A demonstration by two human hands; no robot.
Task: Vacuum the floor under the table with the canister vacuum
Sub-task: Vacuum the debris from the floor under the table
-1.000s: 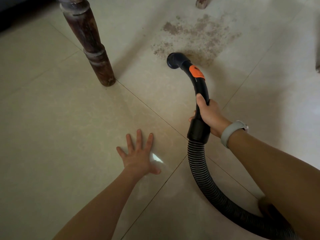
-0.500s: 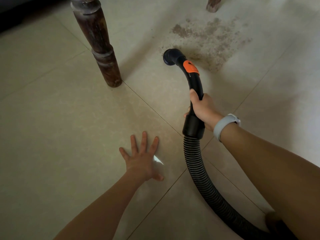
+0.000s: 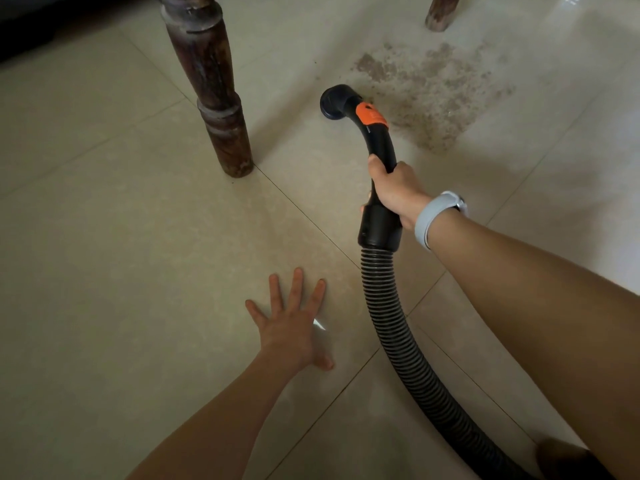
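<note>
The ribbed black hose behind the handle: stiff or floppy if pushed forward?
Probably floppy: the ribbed hose already curves loosely across the floor. Likely it would bend rather than push straight. The curved handle, gripped by the right hand, looks rigid and probably does the steering.

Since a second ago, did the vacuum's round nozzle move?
Yes. The right hand slid the vacuum handle, so its nozzle sits further left, closer to the table leg.

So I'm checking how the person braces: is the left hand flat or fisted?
Flat: the left hand lies palm down on the floor tile, fingers spread.
</note>
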